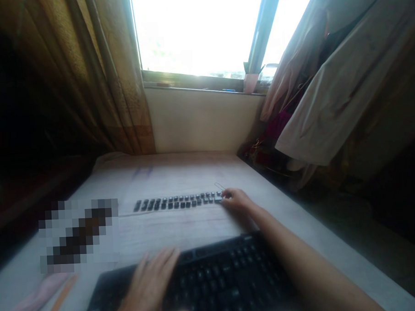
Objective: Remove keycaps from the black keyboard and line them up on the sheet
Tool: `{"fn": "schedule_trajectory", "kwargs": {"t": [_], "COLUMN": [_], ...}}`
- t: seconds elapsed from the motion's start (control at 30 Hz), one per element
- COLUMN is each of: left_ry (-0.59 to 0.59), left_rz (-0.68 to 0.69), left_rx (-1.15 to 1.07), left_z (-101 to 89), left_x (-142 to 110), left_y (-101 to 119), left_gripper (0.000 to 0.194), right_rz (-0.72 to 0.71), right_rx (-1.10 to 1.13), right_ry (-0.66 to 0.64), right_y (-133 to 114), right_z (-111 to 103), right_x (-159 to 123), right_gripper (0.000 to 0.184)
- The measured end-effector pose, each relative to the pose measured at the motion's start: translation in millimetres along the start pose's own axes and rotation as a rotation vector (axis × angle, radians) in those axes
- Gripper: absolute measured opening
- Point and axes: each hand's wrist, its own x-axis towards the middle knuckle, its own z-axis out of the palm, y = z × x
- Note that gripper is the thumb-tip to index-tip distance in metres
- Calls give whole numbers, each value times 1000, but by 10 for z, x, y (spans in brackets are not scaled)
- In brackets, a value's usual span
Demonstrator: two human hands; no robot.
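Observation:
A black keyboard (213,279) lies at a slant close to me, partly covered by my arms. Flat across its left part rests my left hand (151,277), fingers stretched out and slightly blurred. Beyond the keyboard, loose black keycaps (177,202) stand in two neat rows on the pale cloth. My right hand (236,199) reaches over to the right end of these rows. Its thumb and forefinger are pinched together at the last keycaps; what is between them, if anything, is too small to make out. A thin wire loop (220,186) shows just behind those fingers.
The pale sheet (180,170) spreads up to the wall below a bright window (202,32). To the left are a pixelated dark object (80,234), pink cloth (38,296) and an orange strip (60,299). Clothes (315,109) hang at the right; a curtain (118,77) hangs left.

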Motion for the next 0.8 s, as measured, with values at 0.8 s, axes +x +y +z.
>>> {"fn": "schedule_trajectory", "kwargs": {"t": [0.8], "left_ry": [-109], "left_rz": [60], "left_rx": [32], "left_z": [-100], "left_x": [47], "left_y": [-97], "left_gripper": [76], "right_rz": [-67], "right_rx": [599], "right_ry": [88], "right_y": [-60], "right_z": [-296], "right_x": [-649], "right_gripper": [58]}}
